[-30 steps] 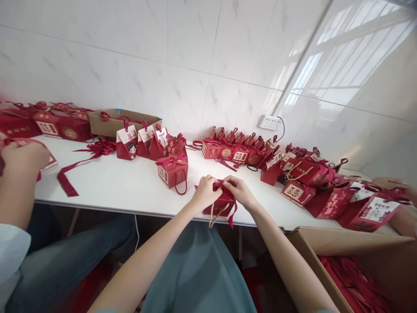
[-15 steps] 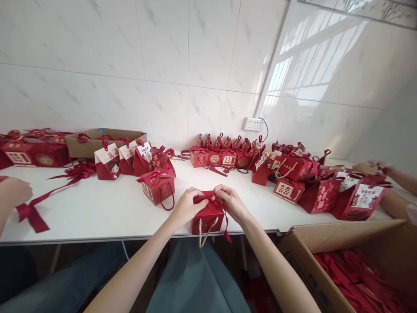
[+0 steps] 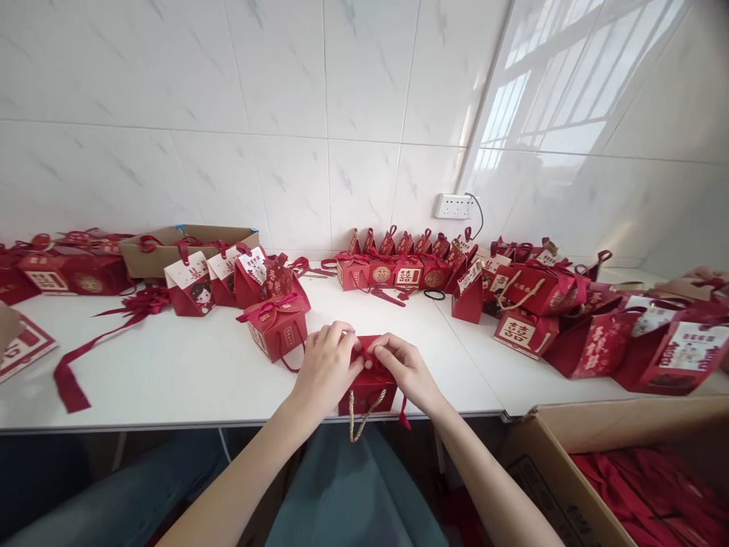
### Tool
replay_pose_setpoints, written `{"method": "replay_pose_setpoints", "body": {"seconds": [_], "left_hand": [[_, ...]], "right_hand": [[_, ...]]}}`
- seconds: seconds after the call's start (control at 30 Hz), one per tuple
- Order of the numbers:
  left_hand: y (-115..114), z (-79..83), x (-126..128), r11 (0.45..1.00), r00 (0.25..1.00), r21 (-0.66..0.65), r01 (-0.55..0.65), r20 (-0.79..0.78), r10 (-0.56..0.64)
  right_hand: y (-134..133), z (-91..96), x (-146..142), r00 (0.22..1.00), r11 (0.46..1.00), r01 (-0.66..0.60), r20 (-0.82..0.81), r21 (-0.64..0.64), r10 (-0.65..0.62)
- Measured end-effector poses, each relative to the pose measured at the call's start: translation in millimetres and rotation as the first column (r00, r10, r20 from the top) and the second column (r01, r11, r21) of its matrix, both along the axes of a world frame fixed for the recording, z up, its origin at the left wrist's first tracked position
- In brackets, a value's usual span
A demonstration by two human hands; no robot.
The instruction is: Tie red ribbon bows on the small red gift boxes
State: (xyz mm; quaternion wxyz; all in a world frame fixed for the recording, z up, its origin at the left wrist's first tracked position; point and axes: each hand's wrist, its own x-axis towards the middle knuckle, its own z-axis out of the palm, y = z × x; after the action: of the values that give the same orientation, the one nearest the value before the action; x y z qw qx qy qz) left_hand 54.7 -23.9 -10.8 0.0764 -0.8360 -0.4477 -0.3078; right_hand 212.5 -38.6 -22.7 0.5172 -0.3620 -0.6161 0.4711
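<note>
A small red gift box [image 3: 367, 395] with a gold rope handle stands at the near edge of the white table [image 3: 187, 372]. My left hand [image 3: 326, 368] and my right hand [image 3: 402, 366] meet over its top, both pinching the dark red ribbon [image 3: 364, 351] there. A finished red box with a bow [image 3: 277, 328] sits just to the left of my left hand.
Rows of red gift boxes [image 3: 399, 266] line the tiled wall, and larger red bags [image 3: 592, 338] crowd the right side. A loose red ribbon [image 3: 80, 357] lies at left. An open cardboard carton [image 3: 569, 471] holding red ribbons stands low right. Another person's hand [image 3: 706, 279] shows far right.
The view has shifted slightly. My hands stay on the ribbon at the box top, fingers drawn closer together. The person's hand at the left edge has gone from view.
</note>
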Motion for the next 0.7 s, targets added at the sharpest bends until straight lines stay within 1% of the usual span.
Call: {"method": "replay_pose_setpoints", "body": {"seconds": [0.1,0.2,0.3,0.37,0.43,0.5,0.57,0.6,0.63,0.7], "left_hand": [[1.9,-1.3,-0.1,0.999,0.997,-0.046,-0.005,0.071,0.008],[2.7,-4.5,0.1,0.997,0.981,-0.07,0.031,0.195,-0.016],[1.7,-7.8,1.0,0.997,0.961,-0.043,0.057,0.272,-0.043],[0.6,-9.6,1.5,0.998,0.955,-0.022,0.065,0.291,-0.056],[-0.4,-11.3,1.4,0.996,0.948,-0.036,0.079,0.312,-0.064],[-1.0,-12.8,1.0,0.992,0.934,-0.079,0.1,0.351,-0.067],[-1.2,-13.5,1.1,0.987,0.919,-0.118,0.112,0.39,-0.058],[-1.1,-13.3,1.5,0.985,0.913,-0.132,0.112,0.405,-0.049],[-0.9,-12.6,2.2,0.983,0.91,-0.146,0.107,0.414,-0.037],[-0.1,-9.8,4.3,0.978,0.904,-0.18,0.103,0.428,-0.017]], "right_hand": [[-0.7,-2.1,4.1,0.99,0.995,0.062,0.12,0.072,-0.07],[0.0,-3.8,4.8,0.931,0.97,0.161,0.297,0.183,-0.211],[1.0,-2.1,0.9,0.817,0.918,0.223,0.451,0.327,-0.359],[1.9,1.3,-2.4,0.732,0.889,0.226,0.533,0.397,-0.424],[2.9,5.0,-4.5,0.649,0.879,0.218,0.61,0.424,-0.455],[3.4,7.4,-4.9,0.572,0.87,0.209,0.666,0.446,-0.479],[2.9,8.2,-3.5,0.521,0.852,0.195,0.685,0.486,-0.509],[2.3,8.3,-2.2,0.522,0.848,0.184,0.681,0.498,-0.513],[1.5,8.7,-0.5,0.545,0.851,0.17,0.672,0.498,-0.502],[-0.2,10.9,3.7,0.642,0.883,0.129,0.64,0.451,-0.421]]}}
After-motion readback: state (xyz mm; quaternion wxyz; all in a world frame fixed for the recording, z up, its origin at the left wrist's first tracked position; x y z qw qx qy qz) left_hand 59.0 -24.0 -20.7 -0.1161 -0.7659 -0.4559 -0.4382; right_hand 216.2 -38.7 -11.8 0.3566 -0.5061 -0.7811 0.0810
